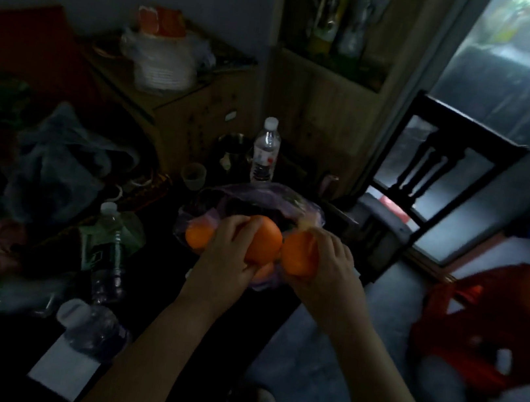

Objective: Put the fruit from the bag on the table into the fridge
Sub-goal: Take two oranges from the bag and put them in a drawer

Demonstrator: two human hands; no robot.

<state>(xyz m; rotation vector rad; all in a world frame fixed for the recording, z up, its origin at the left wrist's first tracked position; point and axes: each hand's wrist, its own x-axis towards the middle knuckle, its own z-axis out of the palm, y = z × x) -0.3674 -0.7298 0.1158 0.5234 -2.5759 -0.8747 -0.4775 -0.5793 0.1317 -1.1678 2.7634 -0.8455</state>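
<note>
On the dark worktop (157, 291), toward its right edge, sits a thin purple bag (257, 196) with its mouth open toward the camera. Head view only; the picture is dim and partly blurred.

- Left hand (232, 251): fingers curled over the top of the first orange (264, 240), thumb underneath. Firm grip. The fruit is at the bag's mouth, above the plastic.
- Right hand (325, 268): fingers wrapped round the second orange (297, 254) from the right side. It is also held at the bag's mouth.
- The two held oranges touch side by side between the hands.
- Third orange (198, 237): inside the bag, left of the left hand, seen through the plastic. A patch of orange also shows below the left thumb; cannot tell whether it is a separate fruit.

Surroundings:
- Clear water bottle (265, 152) with a white cap stands upright just behind the bag.
- Small plastic cup (193, 175) stands to the left of the bottle, near the bag's back edge.
- Second bottle (112, 247) stands on the worktop left of the bag; a crumpled one (93, 326) lies nearer the camera.
- Cardboard box (184, 109) sits at the back, with a white bag (164, 61) on top.
- Dark wooden chair (434, 164) stands to the right of the worktop.
- Red plastic item (479, 319) rests on the floor at right; blurred, cannot identify.
</note>
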